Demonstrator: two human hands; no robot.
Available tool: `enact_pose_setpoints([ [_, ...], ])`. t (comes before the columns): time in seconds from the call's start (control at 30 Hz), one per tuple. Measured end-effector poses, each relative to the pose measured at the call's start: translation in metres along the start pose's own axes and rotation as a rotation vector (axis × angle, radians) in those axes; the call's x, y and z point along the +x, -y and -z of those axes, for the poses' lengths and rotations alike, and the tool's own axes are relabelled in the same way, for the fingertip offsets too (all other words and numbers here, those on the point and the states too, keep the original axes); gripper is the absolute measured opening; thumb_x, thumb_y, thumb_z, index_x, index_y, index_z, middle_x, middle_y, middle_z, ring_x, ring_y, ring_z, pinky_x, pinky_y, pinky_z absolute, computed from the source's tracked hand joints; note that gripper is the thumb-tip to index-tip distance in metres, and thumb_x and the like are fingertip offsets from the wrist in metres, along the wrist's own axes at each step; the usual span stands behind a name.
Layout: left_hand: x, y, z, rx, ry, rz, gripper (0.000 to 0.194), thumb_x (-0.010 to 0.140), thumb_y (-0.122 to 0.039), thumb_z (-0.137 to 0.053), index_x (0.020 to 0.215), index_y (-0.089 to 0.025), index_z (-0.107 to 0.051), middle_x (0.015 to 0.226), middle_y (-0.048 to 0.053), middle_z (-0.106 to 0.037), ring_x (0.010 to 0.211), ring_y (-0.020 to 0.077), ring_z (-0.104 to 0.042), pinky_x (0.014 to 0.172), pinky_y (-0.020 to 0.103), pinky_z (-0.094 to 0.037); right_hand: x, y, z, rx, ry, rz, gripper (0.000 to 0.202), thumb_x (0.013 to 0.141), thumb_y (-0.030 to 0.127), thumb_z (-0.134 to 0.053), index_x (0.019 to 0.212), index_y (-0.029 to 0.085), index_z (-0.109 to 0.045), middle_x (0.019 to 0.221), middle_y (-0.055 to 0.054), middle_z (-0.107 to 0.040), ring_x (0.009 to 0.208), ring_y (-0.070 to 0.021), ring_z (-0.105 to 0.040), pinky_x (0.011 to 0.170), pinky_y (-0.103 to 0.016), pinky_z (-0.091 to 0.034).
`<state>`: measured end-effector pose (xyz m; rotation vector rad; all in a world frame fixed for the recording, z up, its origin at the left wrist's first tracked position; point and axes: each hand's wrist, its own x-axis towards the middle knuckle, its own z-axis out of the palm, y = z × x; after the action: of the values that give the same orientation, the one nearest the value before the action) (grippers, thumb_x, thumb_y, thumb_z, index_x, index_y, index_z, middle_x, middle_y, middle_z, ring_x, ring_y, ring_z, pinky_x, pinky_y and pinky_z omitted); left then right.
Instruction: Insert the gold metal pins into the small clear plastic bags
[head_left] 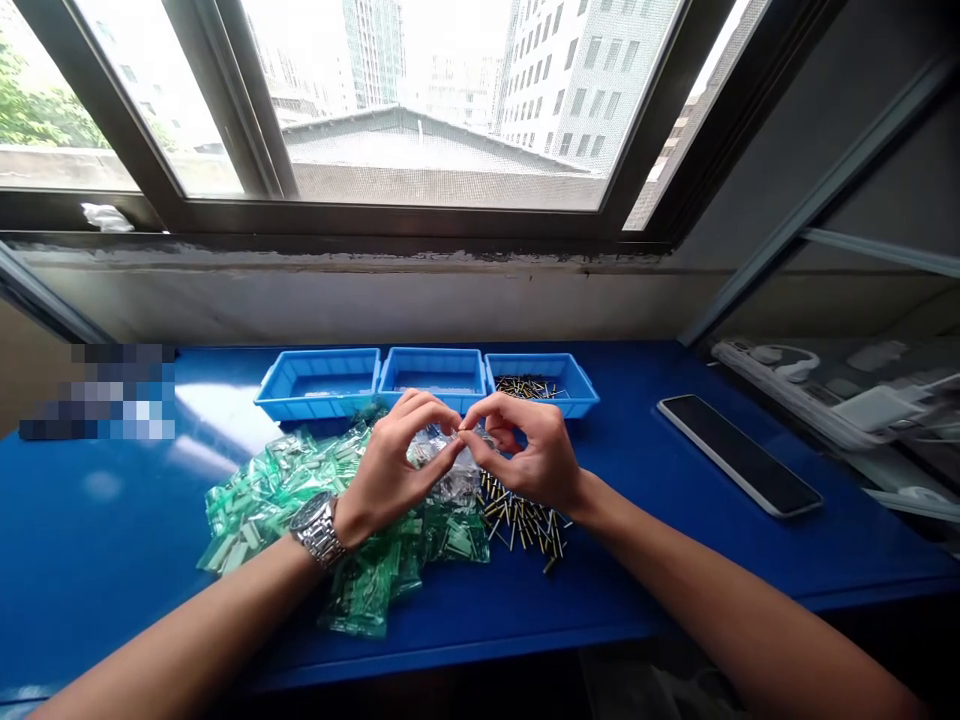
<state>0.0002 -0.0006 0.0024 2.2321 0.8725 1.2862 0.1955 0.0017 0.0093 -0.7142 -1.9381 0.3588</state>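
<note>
Lead: State of the hands?

Inspector: The left hand and right hand met at the centre of the frame, each with thumb and forefinger pinched together. They appeared to grip a small piece between them, though it was too tiny to identify.

Lead: Surroundings?

Inspector: Green packets lay left of and below centre; loose pins lay just below the right hand; similar pins sat in the blue tray above.

Lead: Risk noted?

Inspector: A slip, in my judgement: the fingertip hold was slight, and a dropped piece could have been lost among pins or packets.
</note>
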Motion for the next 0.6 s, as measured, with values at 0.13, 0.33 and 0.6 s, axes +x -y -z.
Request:
enact_pose_setpoints([
  [0.13, 0.0, 0.002, 0.001, -0.013, -0.052, 0.025, 0.005, 0.095, -0.023, -0.068, 0.095, -0.018, -0.066, 0.09, 0.003, -0.066, 0.087, 0.0179, -0.058, 0.077, 0.034, -0.049, 0.002, -0.002, 0.004, -0.008, 0.0, -0.046, 0.006, 0.089, 0.023, -0.07, 0.089, 0.017, -0.066, 0.059, 0.008, -0.04, 0.049, -0.0069, -0.037, 0.048, -0.024, -0.034],
  [0.33, 0.001, 0.004, 0.002, -0.077, -0.124, 0.049, 0.005, 0.096, -0.024, -0.069, 0.097, -0.02, -0.067, 0.092, 0.003, -0.066, 0.087, 0.0176, -0.058, 0.076, 0.034, -0.048, 0.001, -0.009, 0.003, 0.0, 0.114, -0.114, 0.008, 0.09, 0.024, -0.07, 0.089, 0.017, -0.068, 0.058, 0.009, -0.037, 0.05, -0.0072, -0.037, 0.051, -0.024, -0.035],
  [0.6, 0.0, 0.003, 0.001, -0.079, -0.096, 0.05, 0.004, 0.096, -0.024, -0.068, 0.095, -0.021, -0.066, 0.091, 0.002, -0.065, 0.085, 0.017, -0.057, 0.075, 0.034, -0.048, -0.001, -0.012, -0.001, 0.005, 0.17, -0.126, 0.009, 0.091, 0.025, -0.07, 0.091, 0.017, -0.069, 0.058, 0.009, -0.038, 0.05, -0.0073, -0.038, 0.053, -0.025, -0.036],
])
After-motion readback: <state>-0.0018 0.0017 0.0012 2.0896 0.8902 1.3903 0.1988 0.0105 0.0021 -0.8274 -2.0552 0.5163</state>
